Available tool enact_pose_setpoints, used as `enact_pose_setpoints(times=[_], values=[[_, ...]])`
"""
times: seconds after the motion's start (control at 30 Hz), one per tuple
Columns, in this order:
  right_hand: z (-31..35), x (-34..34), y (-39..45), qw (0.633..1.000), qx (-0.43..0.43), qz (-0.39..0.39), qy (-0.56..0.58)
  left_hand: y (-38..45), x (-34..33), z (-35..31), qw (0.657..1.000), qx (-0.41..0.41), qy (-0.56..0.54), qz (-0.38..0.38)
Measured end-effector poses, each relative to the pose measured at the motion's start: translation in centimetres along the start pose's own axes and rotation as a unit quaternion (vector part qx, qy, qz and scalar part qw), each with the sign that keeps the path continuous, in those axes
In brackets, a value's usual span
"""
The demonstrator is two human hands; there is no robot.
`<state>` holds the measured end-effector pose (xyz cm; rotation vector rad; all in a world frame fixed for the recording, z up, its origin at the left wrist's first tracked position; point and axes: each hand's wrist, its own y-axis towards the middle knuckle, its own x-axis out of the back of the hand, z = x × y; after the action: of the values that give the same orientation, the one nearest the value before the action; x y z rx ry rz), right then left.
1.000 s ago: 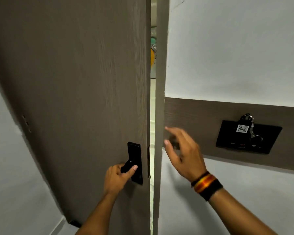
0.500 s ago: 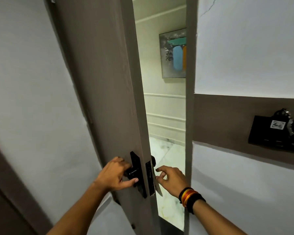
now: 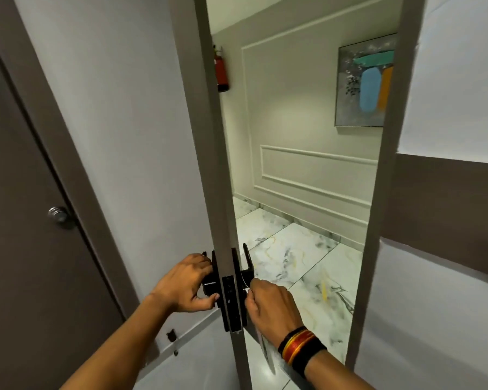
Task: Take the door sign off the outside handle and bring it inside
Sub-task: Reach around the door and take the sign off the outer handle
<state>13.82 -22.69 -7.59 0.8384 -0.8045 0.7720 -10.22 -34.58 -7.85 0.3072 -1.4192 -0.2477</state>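
Note:
The grey-brown door (image 3: 217,164) stands ajar, seen edge-on in the middle. My left hand (image 3: 185,282) grips the black inside handle (image 3: 209,285). On the corridor side, my right hand (image 3: 271,302) pinches the thin white string (image 3: 244,280) that loops over the black outside handle (image 3: 247,266). The door sign (image 3: 265,353) hangs below that hand, seen edge-on as a pale narrow strip, partly hidden by my wrist. Its face is not visible.
A second door with a round metal knob (image 3: 58,215) is at the left. The door frame (image 3: 378,192) and a dark wall panel (image 3: 448,201) are at the right. Beyond lie a marble floor (image 3: 299,257), a red fire extinguisher (image 3: 221,71) and a painting (image 3: 364,85).
The door has swung wider, showing more of the corridor. My right hand went round the door edge to the outside handle and closed on the sign's string. My left hand stayed on the inside handle.

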Motion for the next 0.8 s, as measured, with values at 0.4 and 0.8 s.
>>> enact_pose_setpoints(times=[0.4, 0.8], values=[[3.7, -0.6, 4.3, 0.998, -0.043, -0.037, -0.008, -3.5, 1.2, 2.4, 0.999, 0.034, -0.009, 0.030], [-0.4, -1.0, 14.0, 0.993, -0.116, 0.015, -0.008, -3.1, 0.4, 3.1, 0.999, 0.025, -0.013, 0.034]])
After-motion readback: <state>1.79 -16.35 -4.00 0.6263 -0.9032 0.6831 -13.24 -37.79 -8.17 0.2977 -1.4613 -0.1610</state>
